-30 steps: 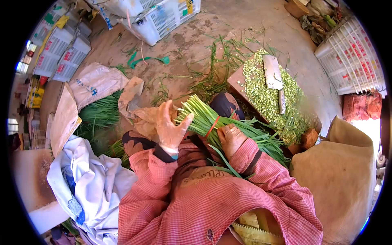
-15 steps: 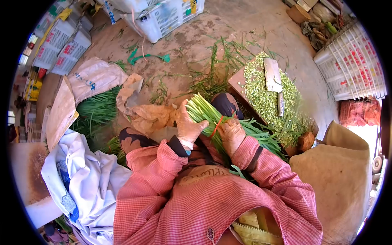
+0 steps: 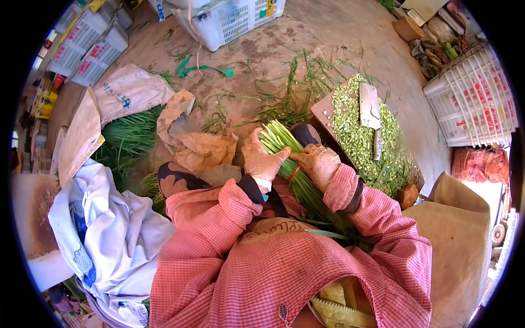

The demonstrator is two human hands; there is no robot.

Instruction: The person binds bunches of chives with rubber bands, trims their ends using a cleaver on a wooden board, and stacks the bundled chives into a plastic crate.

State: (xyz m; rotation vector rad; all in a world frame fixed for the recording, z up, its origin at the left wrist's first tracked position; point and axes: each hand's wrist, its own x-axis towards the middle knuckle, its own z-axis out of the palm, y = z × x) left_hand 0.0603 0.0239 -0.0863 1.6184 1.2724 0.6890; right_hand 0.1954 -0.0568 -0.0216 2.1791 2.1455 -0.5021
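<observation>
Both my gloved hands hold a bundle of green chives (image 3: 280, 136) in front of my lap, with its pale cut ends pointing up and away. My left hand (image 3: 263, 159) wraps the left side close to those ends. My right hand (image 3: 319, 163) grips the right side, its thumb and fingers meeting the stems just above a red band (image 3: 294, 173). The leafy end runs down under my right forearm and is partly hidden. To the right, a cleaver (image 3: 368, 104) lies on a heap of chopped green bits (image 3: 345, 121) covering a board (image 3: 324, 111).
A sack of green leaves (image 3: 134, 93) lies open at left, beside crumpled brown paper (image 3: 205, 152) and white cloth (image 3: 123, 218). Loose stems (image 3: 290, 95) litter the floor ahead. White crates (image 3: 235, 24) stand at the back; another crate (image 3: 470, 95) is at right.
My right hand has shifted up the bundle, from beside the red band to just above it. The leafy end has swung down toward my lap. The view has shifted slightly.
</observation>
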